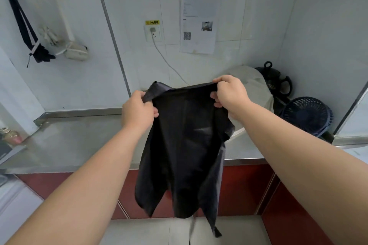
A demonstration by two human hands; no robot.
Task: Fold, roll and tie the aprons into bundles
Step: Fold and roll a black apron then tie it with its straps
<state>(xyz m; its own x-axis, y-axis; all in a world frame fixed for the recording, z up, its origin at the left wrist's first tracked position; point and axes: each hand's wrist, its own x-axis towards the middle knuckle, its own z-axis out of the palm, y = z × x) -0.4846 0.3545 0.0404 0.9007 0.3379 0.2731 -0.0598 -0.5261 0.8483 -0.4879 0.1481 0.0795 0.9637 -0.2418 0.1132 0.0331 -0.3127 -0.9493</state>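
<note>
Black thin-fabric apron (185, 145) hangs in the air in front of the red cabinet doors (241, 185), its lower hem and a loose tie dangling over the pale floor tiles. The left hand (137, 113) and the right hand (229, 93) each pinch its top edge, fingers curled round bunched cloth, stretching it between them above the front edge of the stainless steel counter (69, 141). Bare steel lies to the left of the hands. The right corner is crowded by a grey cloth-covered mound (253, 79), a dark blue fan (306, 115) and a black pot (274, 79). On the tiled wall, a white socket (153, 34) carries a yellow sticker reading 小心触电; beside it a paper notice (197, 26) shows a QR code, its small print unreadable.
</note>
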